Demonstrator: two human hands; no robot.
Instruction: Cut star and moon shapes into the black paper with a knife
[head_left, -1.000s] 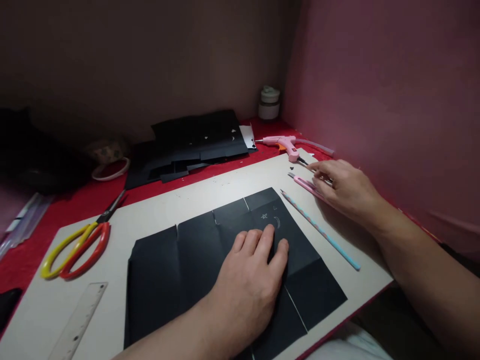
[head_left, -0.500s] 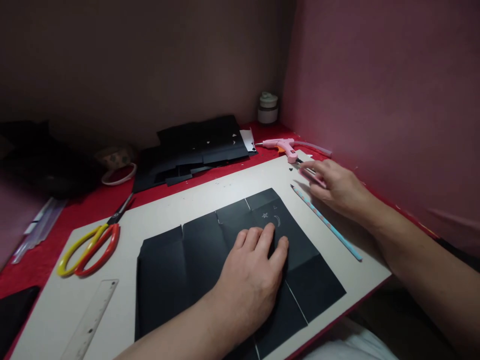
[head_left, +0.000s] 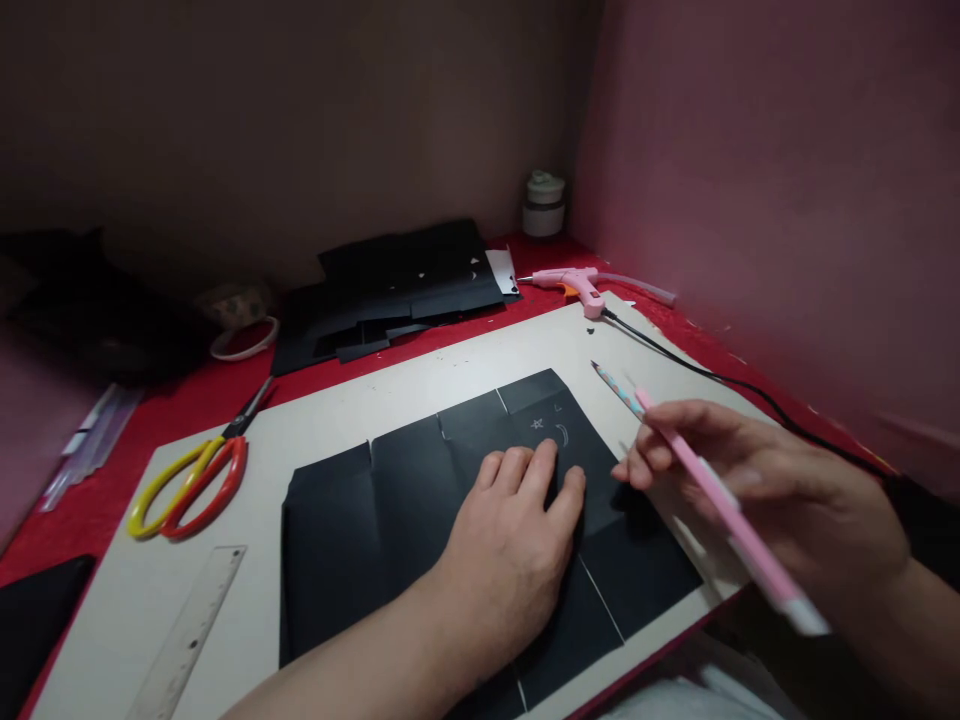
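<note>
Black paper [head_left: 420, 520] is lying at lower centre of the head view on a pale board [head_left: 465, 365], with the left hand [head_left: 517, 545] pressing flat on it, fingers together. Right of it, the right hand [head_left: 780, 500] is gripping a pink knife [head_left: 720, 500], its long axis slanting from lower right up-left, tip nearing the paper's small star [head_left: 537, 424].

table: red top [head_left: 97, 500]
on it: beige board [head_left: 450, 375], black paper scraps [head_left: 397, 285], tape roll [head_left: 244, 340], glue gun [head_left: 574, 285], jar [head_left: 544, 205]
</note>
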